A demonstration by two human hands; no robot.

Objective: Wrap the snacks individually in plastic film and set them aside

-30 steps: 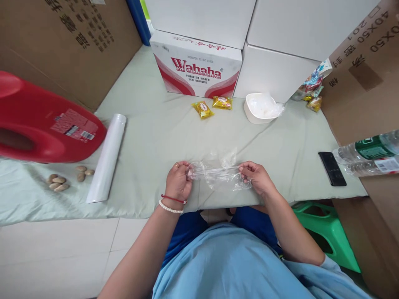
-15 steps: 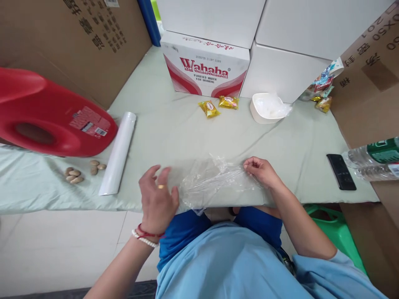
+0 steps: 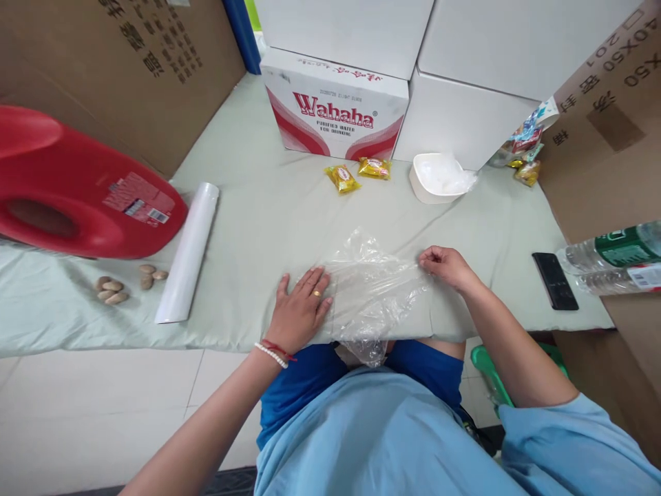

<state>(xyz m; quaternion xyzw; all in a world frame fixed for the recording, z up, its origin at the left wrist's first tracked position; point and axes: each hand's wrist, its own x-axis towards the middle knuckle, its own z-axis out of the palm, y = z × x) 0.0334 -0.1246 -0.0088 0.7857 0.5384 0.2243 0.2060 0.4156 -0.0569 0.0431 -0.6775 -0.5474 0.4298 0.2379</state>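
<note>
A clear plastic bag (image 3: 379, 293), crumpled and thin, lies spread on the cloth-covered table (image 3: 248, 227), its lower end hanging over the front edge above my lap. My left hand (image 3: 302, 303) rests flat on the table at the bag's left side, fingers stretched out, with a ring on one finger. At the bag's right edge, my right hand (image 3: 447, 265) pinches the plastic between thumb and fingers. The film between the two hands looks drawn fairly straight, with creases running across it.
A white roll (image 3: 189, 255), several brown nut-like pieces (image 3: 111, 289) and a red jug (image 3: 87, 193) are on the left. Two yellow packets (image 3: 341, 179) and a white bowl (image 3: 438, 180) lie toward the boxes (image 3: 335, 110). A phone (image 3: 555, 281) and bottles (image 3: 620, 248) are right.
My left hand has come down from above the table and moved right onto the bag's left side. The bag is more spread out, and my right hand has shifted slightly right, still pinching.
</note>
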